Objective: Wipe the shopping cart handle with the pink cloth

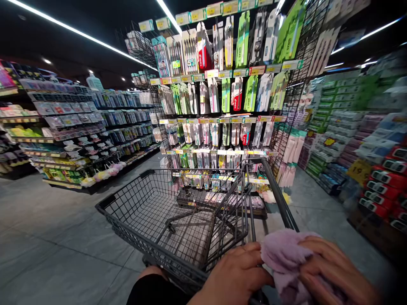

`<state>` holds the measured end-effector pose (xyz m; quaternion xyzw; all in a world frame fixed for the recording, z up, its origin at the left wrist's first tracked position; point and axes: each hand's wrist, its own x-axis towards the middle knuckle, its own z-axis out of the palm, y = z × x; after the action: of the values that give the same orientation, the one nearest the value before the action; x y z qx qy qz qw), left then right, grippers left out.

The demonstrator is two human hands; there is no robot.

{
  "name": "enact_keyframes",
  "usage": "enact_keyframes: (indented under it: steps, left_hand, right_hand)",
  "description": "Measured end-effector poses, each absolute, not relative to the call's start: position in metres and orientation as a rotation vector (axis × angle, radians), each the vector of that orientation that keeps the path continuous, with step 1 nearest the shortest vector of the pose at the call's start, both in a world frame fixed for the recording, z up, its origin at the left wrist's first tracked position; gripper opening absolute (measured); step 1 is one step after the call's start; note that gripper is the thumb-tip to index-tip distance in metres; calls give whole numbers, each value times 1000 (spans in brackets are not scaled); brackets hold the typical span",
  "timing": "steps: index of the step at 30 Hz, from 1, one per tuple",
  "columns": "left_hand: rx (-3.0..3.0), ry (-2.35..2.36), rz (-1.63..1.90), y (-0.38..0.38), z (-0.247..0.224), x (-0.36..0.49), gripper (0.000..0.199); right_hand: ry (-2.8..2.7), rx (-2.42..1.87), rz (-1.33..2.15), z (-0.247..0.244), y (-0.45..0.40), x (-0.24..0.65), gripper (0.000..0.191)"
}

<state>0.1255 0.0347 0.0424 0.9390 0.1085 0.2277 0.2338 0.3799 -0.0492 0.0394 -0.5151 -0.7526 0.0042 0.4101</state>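
A black wire shopping cart [190, 237] stands in front of me, turned sideways, and nothing lies in its basket. My left hand [235, 271] is closed over the near end of the cart, by its handle [280, 199]; its fingertips are partly hidden. My right hand [333, 267] is closed on a crumpled lilac cloth [282, 254], which it holds against the handle. Part of the cloth touches or nearly touches the fingers of my left hand.
A wire display rack [219, 118] of packaged toothbrushes rises just beyond the cart. Shelves of packaged goods [66, 123] line the left side. On the right are stacked packs [337, 114] and red packages [384, 182]. Grey tiled floor [63, 237] runs along the left.
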Motion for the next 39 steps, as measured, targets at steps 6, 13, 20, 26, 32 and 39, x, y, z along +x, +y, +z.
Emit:
enact_keyframes:
  steps: [6, 13, 20, 26, 32, 39]
  left_hand:
    - [2570, 378, 581, 26, 56, 116, 52]
    - [2562, 352, 627, 28, 47, 117, 51]
    - [2554, 367, 626, 29, 43, 117, 51]
    - [2552, 411, 667, 33, 53, 121, 50]
    - [2537, 363, 654, 35, 51, 120, 49]
    - [2364, 378, 740, 38, 39, 114, 61]
  right_hand:
    - [-1816, -1517, 52, 62, 1, 379, 44]
    - [-2054, -1398, 144, 54, -45, 378, 32]
    - [-1803, -1482, 209, 66, 10, 378, 32]
    - [-1973, -1394, 310, 79, 9, 380, 26]
    - [-2120, -1365, 342, 75, -21, 377, 32]
    - [-1775, -1394, 218, 76, 12, 373, 29]
